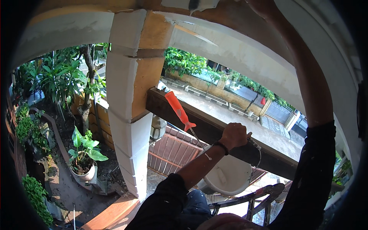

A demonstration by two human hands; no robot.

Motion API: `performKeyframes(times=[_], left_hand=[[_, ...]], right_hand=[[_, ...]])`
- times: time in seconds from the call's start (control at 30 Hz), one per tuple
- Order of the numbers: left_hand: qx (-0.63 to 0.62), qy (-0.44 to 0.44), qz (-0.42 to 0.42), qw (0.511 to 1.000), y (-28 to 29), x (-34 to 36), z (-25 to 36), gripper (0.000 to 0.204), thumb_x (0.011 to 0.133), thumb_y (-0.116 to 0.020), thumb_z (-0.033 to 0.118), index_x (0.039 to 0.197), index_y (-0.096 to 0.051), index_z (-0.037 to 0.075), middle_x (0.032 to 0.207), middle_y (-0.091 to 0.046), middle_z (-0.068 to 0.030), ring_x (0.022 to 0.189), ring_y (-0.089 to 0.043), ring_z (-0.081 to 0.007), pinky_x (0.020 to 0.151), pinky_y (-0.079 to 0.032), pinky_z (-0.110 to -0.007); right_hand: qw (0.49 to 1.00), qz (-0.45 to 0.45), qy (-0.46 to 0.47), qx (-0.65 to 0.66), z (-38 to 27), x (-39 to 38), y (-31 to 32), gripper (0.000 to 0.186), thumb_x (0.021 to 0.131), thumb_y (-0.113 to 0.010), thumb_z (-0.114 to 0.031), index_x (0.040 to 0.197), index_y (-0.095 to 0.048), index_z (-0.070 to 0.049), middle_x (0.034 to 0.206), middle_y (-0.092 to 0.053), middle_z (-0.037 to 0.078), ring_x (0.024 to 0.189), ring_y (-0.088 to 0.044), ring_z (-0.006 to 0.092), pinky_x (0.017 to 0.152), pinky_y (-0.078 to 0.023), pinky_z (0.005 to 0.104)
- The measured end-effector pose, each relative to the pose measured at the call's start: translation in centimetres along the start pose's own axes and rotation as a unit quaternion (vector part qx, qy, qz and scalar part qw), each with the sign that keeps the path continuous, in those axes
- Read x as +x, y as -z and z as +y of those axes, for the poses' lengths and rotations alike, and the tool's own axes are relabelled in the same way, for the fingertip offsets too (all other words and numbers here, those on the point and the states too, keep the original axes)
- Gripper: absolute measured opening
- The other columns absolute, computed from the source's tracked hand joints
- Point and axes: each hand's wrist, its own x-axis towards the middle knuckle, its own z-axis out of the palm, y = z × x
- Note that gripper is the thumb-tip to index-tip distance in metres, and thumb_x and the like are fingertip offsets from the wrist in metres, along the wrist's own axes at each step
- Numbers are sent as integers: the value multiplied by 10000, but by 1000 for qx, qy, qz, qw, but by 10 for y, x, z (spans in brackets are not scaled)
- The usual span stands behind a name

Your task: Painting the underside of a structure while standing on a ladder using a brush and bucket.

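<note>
My left hand [234,136] is closed in a fist over the upper edge of a dark beam [207,132], a dark band around its wrist. Beside its thumb a pale cord [258,155] hangs toward a white bucket [227,175] below the beam. On the beam, left of that hand, lies a tool with an orange handle [177,109]; its working end is hard to make out. My right arm is stretched up along the right side. Its hand [262,7] is at the concrete overhead, with the fingers cut off by the upper edge, so any held thing is hidden.
A white and ochre column [129,111] stands at the beam's left end. Dark metal rails, probably a ladder [251,205], rise close to my legs. Below are a reddish gate [167,149], a potted plant [85,174] and a lamp [157,128]. A street lies beyond.
</note>
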Motion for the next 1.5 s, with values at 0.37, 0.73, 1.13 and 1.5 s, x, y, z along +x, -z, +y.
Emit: performKeyframes(times=[0.37,0.73,1.13,1.5], left_hand=[[0,10,1,1000,0,-2,-12,491,980,-494,453,856,-740,47,877,-725,-176,909,-706,-321,845,-534,-435],[11,41,-36,998,13,-6,-7,467,969,-529,461,863,-738,57,902,-719,-164,915,-697,-317,845,-525,-428],[-6,-11,35,999,1,-1,1,482,968,-517,447,826,-741,45,849,-721,-182,882,-704,-331,828,-540,-437],[1,10,-1,1000,6,-4,2,486,969,-520,459,848,-744,45,868,-724,-180,878,-706,-337,828,-544,-437]], right_hand=[[994,11,25,103,-28,-36,19,110,816,-773,-19,803,-664,-27,887,-710,74,819,-662,139,748,-562,293],[991,52,37,120,10,-30,-26,228,820,-793,-57,1008,-672,-14,953,-716,68,848,-673,154,781,-551,294],[968,56,83,-230,-51,-47,69,162,852,-784,-164,863,-712,-19,866,-727,65,792,-670,169,721,-540,313],[963,177,-88,182,-57,10,-75,262,867,-748,-174,736,-650,31,691,-680,144,603,-698,181,461,-521,325]])
